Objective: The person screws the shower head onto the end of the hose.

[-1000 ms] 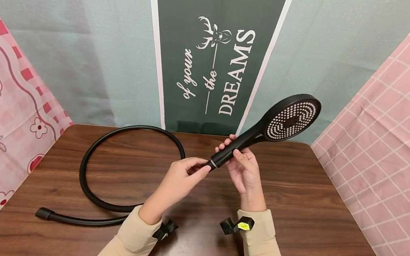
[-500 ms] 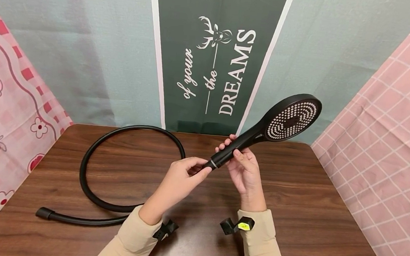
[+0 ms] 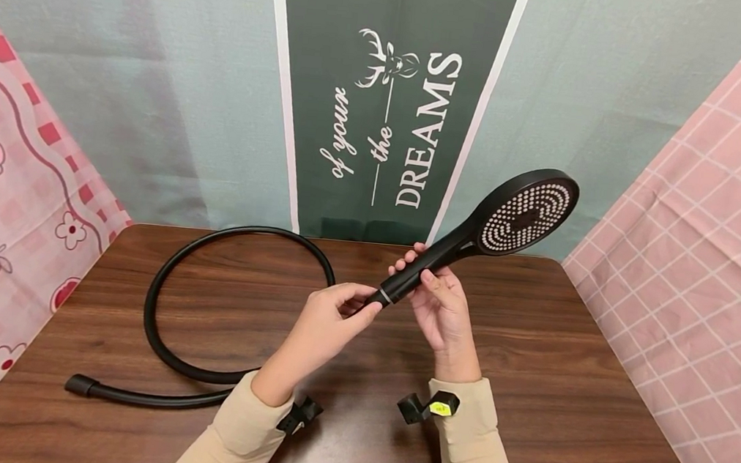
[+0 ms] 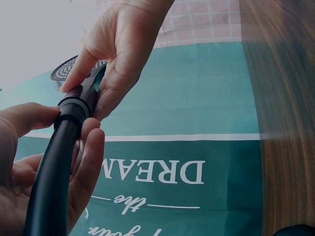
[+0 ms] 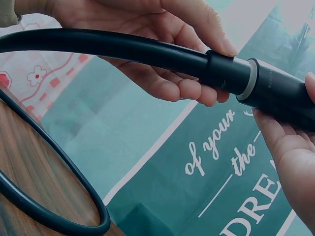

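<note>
A black shower head (image 3: 524,214) with a round face of pale nozzles is held up above the table's far edge, tilted to the upper right. My right hand (image 3: 444,311) grips its handle (image 3: 416,269), thumb in front and fingers behind. At the lower end of the handle, my left hand (image 3: 329,323) pinches the collar (image 5: 220,71) of a black shower hose (image 5: 123,46) between thumb and fingers. The right wrist view shows the collar in line with the handle, with a pale ring (image 5: 249,81) between them. Threads inside the joint are hidden.
The rest of the hose (image 3: 151,300) loops over the left of the brown wooden table (image 3: 561,395). Its free end (image 3: 80,385) lies near the left edge. Behind stands a green cloth (image 3: 389,12) with white lettering, and pink cloths (image 3: 709,217) hang at both sides.
Almost nothing differs. Both hands keep their hold on the joint, and the shower head has shifted very slightly to the left.
</note>
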A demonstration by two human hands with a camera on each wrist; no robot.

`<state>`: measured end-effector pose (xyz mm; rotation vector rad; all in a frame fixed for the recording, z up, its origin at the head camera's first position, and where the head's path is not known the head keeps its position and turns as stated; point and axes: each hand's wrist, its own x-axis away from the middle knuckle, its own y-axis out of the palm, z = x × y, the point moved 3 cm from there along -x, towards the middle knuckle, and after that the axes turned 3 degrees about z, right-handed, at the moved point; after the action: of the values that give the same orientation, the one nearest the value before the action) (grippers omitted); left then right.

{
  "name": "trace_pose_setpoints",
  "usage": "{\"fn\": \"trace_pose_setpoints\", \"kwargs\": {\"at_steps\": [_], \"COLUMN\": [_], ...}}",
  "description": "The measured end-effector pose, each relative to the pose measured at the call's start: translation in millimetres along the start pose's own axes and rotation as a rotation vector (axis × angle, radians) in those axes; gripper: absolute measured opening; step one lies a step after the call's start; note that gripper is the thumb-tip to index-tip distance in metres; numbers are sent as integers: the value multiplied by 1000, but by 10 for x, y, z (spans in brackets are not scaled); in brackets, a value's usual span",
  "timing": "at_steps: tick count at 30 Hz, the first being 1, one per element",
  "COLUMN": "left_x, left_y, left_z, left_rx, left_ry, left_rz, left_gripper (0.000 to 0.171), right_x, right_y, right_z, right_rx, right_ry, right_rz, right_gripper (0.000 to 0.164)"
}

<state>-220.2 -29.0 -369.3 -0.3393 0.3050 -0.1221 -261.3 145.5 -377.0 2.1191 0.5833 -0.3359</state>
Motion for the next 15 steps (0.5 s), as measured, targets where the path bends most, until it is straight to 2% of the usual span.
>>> {"fn": "trace_pose_setpoints", "kwargs": {"at_steps": [7, 15], "left_x": [8, 6], "left_y": [8, 10], "left_z": [26, -10], "left_rx": [-17, 11], "left_ry": [25, -22], "left_rz": [26, 11], "left_gripper": [18, 17], "right_x": [2, 5], "right_y": [-10, -15], "right_z": [-2, -5], "right_rx": [-3, -4], "right_ry": [0, -3], "right_rz": [-2, -10], "right_gripper": [28, 28]}}
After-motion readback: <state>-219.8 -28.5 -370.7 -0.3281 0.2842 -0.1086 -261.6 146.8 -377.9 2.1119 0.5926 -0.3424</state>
